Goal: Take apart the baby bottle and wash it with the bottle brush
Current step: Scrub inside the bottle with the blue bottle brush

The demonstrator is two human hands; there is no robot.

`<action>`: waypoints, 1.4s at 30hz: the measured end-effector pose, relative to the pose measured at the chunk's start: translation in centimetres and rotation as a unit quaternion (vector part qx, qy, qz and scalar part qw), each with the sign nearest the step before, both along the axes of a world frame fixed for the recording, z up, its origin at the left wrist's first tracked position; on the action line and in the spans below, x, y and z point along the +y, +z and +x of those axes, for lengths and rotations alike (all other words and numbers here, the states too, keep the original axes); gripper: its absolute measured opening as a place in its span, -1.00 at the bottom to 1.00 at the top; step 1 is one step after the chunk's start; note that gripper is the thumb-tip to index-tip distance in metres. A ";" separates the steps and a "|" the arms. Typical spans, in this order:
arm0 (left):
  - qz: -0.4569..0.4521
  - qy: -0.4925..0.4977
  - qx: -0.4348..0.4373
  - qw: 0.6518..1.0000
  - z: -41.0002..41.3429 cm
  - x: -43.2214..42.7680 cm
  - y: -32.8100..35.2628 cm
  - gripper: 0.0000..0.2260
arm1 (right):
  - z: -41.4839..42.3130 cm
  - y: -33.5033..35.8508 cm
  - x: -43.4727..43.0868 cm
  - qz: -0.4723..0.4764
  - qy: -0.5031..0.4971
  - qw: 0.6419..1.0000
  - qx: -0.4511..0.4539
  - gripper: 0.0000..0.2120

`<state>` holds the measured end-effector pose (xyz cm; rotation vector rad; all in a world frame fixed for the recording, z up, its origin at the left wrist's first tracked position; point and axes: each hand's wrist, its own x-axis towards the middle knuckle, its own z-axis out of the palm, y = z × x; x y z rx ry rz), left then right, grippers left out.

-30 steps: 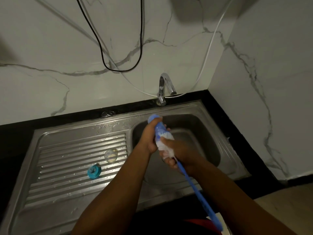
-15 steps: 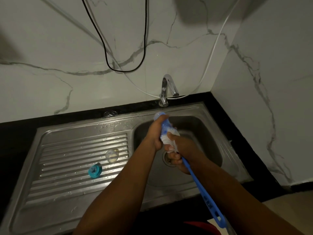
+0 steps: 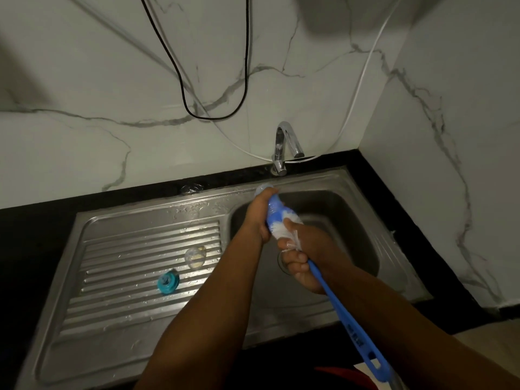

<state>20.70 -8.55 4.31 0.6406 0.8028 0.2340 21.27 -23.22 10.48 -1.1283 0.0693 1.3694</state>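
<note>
My left hand (image 3: 260, 213) grips the clear baby bottle (image 3: 274, 206) over the sink basin (image 3: 346, 220), its base pointing towards the tap. The bottle brush, with white and blue bristles (image 3: 281, 223), sits inside the bottle's mouth. My right hand (image 3: 302, 257) grips the brush's blue handle (image 3: 349, 325) just below the bristles; the handle runs down to the lower right. On the ribbed drainboard (image 3: 118, 277) lie the clear teat (image 3: 195, 257) and the teal collar ring (image 3: 168, 281).
A chrome tap (image 3: 284, 147) stands behind the basin, no water visibly running. A black cable (image 3: 213, 114) and a white hose (image 3: 357, 88) hang on the marble wall. A black counter edge (image 3: 42, 218) borders the sink. The wall corner closes the right side.
The bottle and both hands have shifted slightly up towards the tap. My right hand has slid back along the brush, leaving more bristles showing outside the bottle.
</note>
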 end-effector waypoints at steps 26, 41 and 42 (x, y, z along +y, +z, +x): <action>-0.015 -0.033 0.030 0.999 -1.2 -0.6 -1.4 -0.76 | -0.5 -2.1 0.4 -0.037 0.004 0.999 -0.020 -0.71; -0.005 -0.042 0.035 0.998 -1.1 -1.3 -4.2 -0.57 | -1.4 -2.8 0.1 -0.039 -0.019 0.999 0.011 -0.75; -0.008 -0.038 0.034 0.999 -1.3 -1.3 -4.4 -0.58 | -1.8 -2.7 0.0 -0.035 -0.017 0.999 0.020 -0.76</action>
